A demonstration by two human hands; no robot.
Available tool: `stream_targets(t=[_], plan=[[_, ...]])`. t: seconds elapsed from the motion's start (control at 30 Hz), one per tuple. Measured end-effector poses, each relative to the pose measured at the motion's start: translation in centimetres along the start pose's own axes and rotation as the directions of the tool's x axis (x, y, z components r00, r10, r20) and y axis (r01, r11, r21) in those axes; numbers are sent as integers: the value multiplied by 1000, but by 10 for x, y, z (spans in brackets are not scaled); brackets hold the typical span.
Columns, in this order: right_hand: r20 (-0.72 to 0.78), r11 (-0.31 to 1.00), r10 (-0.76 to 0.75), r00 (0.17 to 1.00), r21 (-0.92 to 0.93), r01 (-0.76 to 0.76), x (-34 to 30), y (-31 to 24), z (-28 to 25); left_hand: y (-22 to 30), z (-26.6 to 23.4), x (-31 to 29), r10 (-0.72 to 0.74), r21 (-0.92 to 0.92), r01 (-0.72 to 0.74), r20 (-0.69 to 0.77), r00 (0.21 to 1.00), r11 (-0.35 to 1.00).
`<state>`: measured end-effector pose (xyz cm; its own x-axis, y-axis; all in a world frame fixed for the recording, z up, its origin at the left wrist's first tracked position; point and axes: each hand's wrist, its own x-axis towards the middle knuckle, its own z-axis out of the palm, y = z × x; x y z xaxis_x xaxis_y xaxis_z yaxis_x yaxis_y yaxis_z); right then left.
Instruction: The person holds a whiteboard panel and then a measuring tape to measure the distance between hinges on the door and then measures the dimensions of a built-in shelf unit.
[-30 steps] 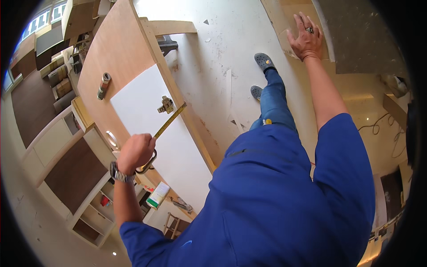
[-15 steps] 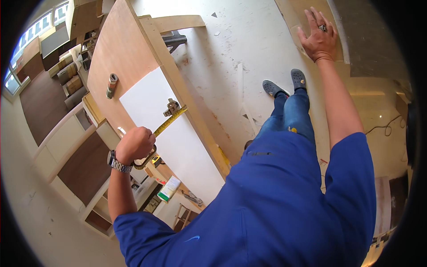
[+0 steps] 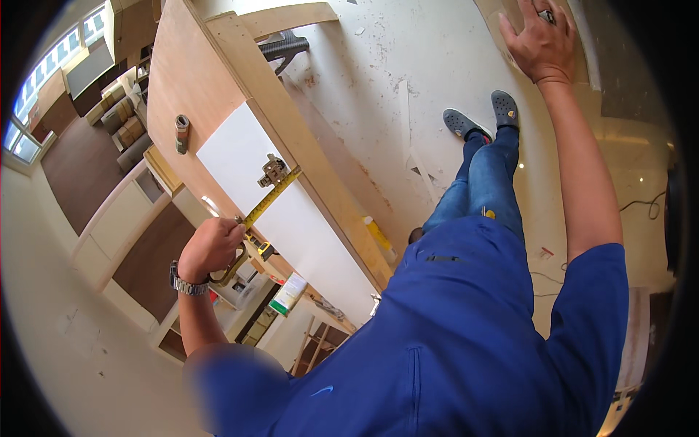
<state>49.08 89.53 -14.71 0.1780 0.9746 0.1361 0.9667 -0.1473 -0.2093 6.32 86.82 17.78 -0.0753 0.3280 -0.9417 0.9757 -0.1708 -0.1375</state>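
the left hand (image 3: 211,249), closed on the yellow tape (image 3: 272,201), now has it closer beside the hinge (image 3: 273,172); the right hand (image 3: 542,42) lies spread on a board (image 3: 580,71).

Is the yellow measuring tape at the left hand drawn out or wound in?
Drawn out: the yellow tape stretches from the left hand across the white panel.

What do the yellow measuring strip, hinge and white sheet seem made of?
Yellow measuring strip: probably painted metal, a thin straight band with dark markings. Hinge: likely bare metal, by its glints. White sheet: smooth, plain face; laminate or paper, can't tell.
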Motion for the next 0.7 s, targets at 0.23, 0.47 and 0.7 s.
stream_targets(t=[0.23, 0.47, 0.7], plan=[[-15, 998, 2, 1000, 68, -1, -1, 3, -1, 20, -10, 3, -301, -209, 310, 78, 951, 927], [-18, 996, 15, 1000, 89, -14, -3, 5, 0, 7, -5, 3, -269, -167, 273, 48, 962, 947], [-35, 995, 7, 999, 96, -3, -4, 8, 5, 10, -3, 4, -273, -177, 275, 35, 961, 945]])
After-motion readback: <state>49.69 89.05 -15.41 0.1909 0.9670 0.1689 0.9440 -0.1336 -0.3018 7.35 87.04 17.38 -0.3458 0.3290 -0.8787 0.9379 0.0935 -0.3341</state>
